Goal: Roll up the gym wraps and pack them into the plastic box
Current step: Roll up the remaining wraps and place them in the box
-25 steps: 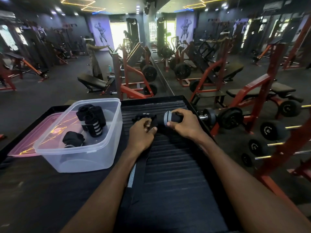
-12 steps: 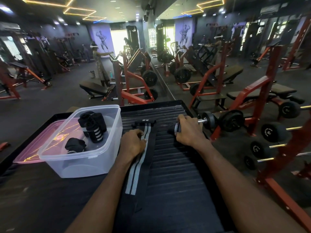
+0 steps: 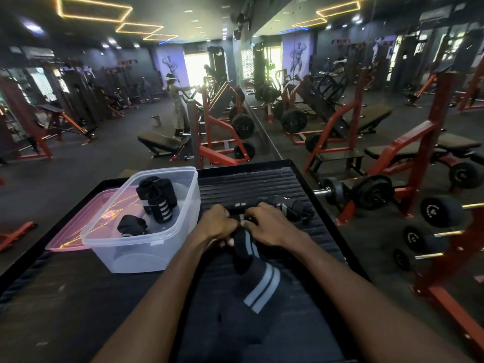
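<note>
Both hands, the left hand (image 3: 218, 224) and the right hand (image 3: 272, 226), are pinching the black striped gym wrap (image 3: 258, 281), which is trailing from between them toward the person across the worktop (image 3: 262, 179). The plastic box (image 3: 142, 247), holding rolled wraps (image 3: 157, 197), is sitting just left of the left hand.

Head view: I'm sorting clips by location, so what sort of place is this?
A gym, most likely its weights area: red weight benches, dumbbells racked at the right, and plate-loaded machines across the floor.
</note>
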The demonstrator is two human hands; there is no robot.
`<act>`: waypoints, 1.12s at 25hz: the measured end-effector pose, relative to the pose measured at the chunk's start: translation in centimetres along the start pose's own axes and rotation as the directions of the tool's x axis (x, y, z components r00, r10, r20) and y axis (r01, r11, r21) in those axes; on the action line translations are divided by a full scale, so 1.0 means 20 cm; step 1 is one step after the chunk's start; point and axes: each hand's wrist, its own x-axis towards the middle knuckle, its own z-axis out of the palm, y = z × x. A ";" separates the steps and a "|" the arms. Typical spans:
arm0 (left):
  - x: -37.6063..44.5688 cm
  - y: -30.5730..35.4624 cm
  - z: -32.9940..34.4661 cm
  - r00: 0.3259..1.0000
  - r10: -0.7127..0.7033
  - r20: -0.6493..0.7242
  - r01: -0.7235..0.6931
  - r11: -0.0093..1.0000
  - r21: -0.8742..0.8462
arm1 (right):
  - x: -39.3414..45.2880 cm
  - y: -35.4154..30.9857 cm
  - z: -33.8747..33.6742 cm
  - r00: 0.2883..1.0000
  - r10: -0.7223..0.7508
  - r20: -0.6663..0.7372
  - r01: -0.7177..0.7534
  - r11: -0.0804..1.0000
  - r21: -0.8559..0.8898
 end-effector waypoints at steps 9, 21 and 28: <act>0.13 -0.14 0.11 0.942 0.244 -0.232 -0.175 0.943 0.282 | 0.00 -0.01 -0.02 0.999 0.020 -0.029 -0.012 0.963 0.271; 0.10 -0.08 0.01 0.843 0.411 -0.347 -0.483 0.862 -0.153 | 0.05 0.02 -0.02 0.911 0.004 -0.413 0.172 0.906 0.387; 0.07 -0.05 0.03 0.889 0.299 -0.348 -0.453 0.690 -0.564 | 0.08 0.00 -0.06 0.893 0.088 -0.441 0.243 0.731 0.638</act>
